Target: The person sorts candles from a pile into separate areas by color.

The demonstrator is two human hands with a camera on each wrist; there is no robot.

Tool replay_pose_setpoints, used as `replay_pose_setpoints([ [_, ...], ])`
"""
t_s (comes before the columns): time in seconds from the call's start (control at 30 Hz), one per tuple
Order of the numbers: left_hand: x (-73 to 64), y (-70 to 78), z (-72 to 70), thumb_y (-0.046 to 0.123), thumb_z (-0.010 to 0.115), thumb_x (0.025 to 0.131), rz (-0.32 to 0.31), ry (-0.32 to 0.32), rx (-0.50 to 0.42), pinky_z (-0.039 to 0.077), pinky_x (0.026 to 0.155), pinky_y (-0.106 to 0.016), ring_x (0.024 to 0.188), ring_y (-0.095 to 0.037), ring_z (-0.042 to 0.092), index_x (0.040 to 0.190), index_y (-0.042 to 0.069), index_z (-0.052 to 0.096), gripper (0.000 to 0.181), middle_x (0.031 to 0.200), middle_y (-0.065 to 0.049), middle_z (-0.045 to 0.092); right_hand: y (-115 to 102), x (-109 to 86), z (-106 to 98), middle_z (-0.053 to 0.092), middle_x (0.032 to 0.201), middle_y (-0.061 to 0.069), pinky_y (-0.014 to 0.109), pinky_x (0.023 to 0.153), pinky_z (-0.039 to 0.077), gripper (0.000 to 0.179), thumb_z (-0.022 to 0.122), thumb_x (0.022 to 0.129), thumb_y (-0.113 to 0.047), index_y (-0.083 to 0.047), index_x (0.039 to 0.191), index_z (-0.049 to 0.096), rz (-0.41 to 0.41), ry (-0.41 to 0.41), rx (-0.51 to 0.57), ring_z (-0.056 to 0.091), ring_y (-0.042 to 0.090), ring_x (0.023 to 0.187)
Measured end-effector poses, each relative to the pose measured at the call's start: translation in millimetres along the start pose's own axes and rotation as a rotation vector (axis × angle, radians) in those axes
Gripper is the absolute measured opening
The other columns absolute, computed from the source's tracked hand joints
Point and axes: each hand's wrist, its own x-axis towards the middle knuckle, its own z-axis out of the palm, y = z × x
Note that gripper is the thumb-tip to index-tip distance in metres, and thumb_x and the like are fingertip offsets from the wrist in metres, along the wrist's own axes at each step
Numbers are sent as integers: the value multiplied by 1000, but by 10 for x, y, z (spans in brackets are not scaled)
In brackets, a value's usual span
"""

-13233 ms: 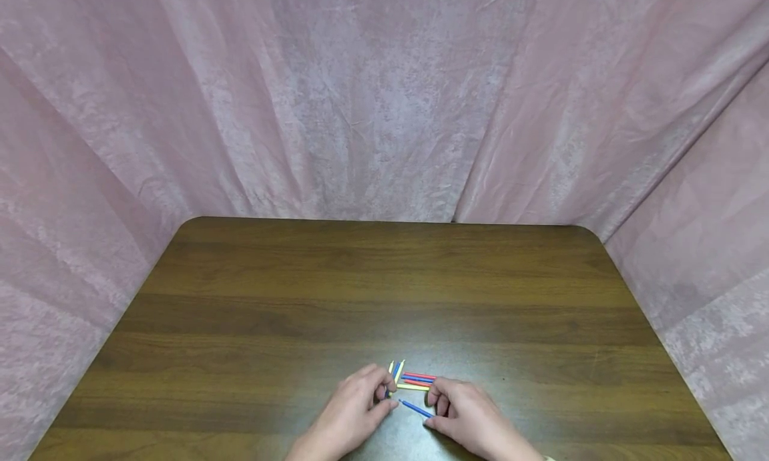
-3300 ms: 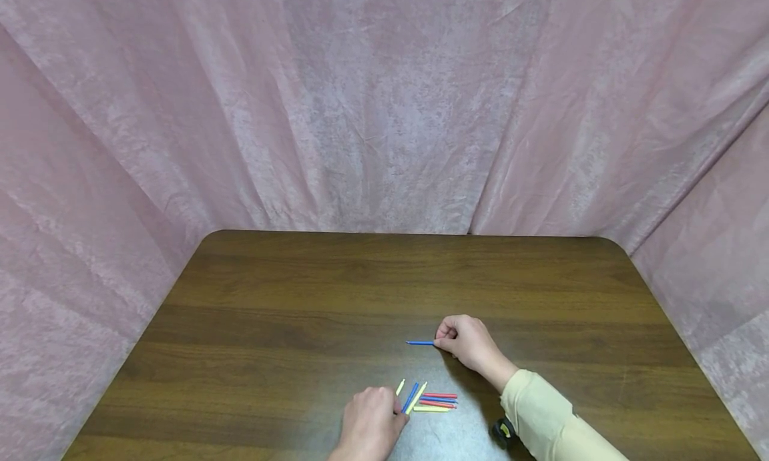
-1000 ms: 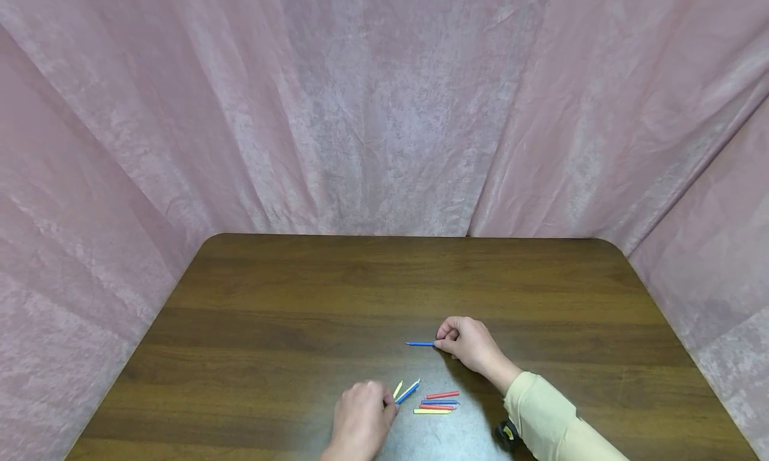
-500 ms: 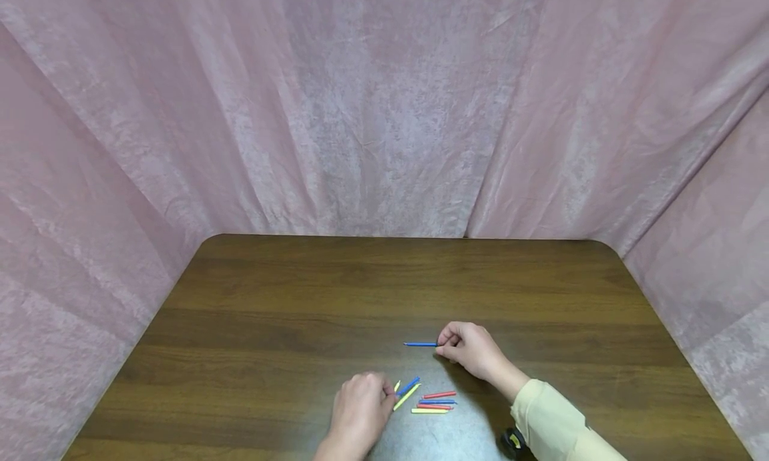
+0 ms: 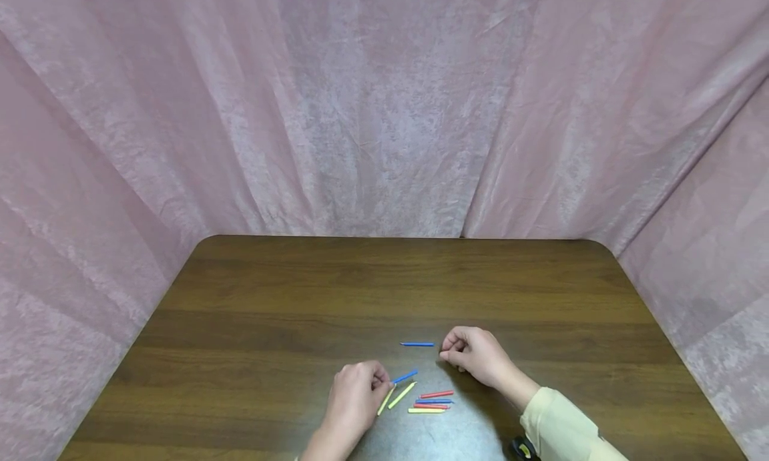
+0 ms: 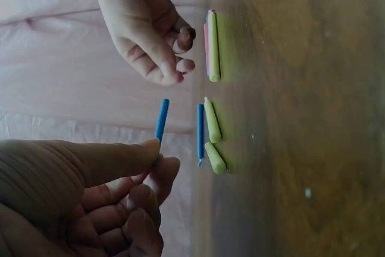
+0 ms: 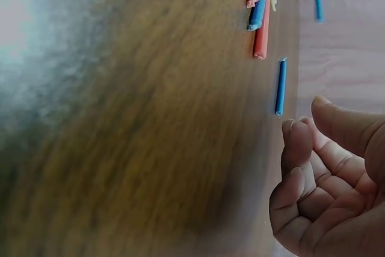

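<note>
Between thumb and forefinger, my left hand (image 5: 358,391) pinches a thin blue candle (image 6: 162,118), raised clear of the table in the left wrist view. Just below it in the head view, two yellow candles (image 5: 402,395) lie slanted on the wood. A second blue candle (image 5: 417,344) lies crosswise farther back, its wick end pointing left. My right hand (image 5: 477,354) hovers just right of that candle's blunt end, fingers loosely bent; the right wrist view shows a gap between thumb (image 7: 343,121) and fingers, with nothing held.
Right of the slanted candles lies a group: a red candle (image 5: 436,394) at an angle, then a blue, a red and a yellow candle (image 5: 426,411). All rest on the brown wooden table (image 5: 270,301). Pink curtains (image 5: 384,114) hang beyond its far edge.
My right hand, which earlier carried a blue candle to the back and laid it down, has let go and drawn right. My left hand has lifted another blue candle from beside the yellow ones.
</note>
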Motion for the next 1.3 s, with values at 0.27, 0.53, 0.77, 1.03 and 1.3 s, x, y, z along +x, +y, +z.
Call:
replay_pose_setpoints([
  [0.27,81,-42,19,6,81,73,-8,-18,-108,43,54,-22,56,2,50,67,15,66,18,61,12,61,-10,-77,-26,62,70,-2,24,49,44,10,73,84,-8,-9,82,63,-9,-23,7,56,13,53],
  [0.53,155,-91,47,9,80,76,-55,-76,-203,44,56,-21,56,4,52,69,15,67,16,64,11,62,-17,-146,-41,63,73,1,24,50,47,10,73,85,-9,-8,82,63,-24,-57,51,58,17,55],
  [0.77,223,-106,41,8,80,76,-45,-84,-223,45,57,-21,57,3,54,70,14,68,15,65,11,63,-39,-214,-38,64,74,5,25,53,49,9,72,86,-9,-6,84,64,-26,-101,118,59,17,57],
  [1.03,296,-128,63,7,79,77,-41,-75,-191,45,58,-22,57,3,52,71,15,69,14,65,12,63,-47,-311,-29,63,73,4,24,51,48,9,72,86,-9,-6,84,64,-49,-124,145,57,12,55],
  [1.3,373,-139,82,9,78,78,-47,-88,-231,46,59,-22,59,2,56,72,14,69,12,66,10,65,-51,-400,-18,64,73,6,21,49,45,8,73,85,-9,-6,85,65,-65,-136,162,55,8,54],
])
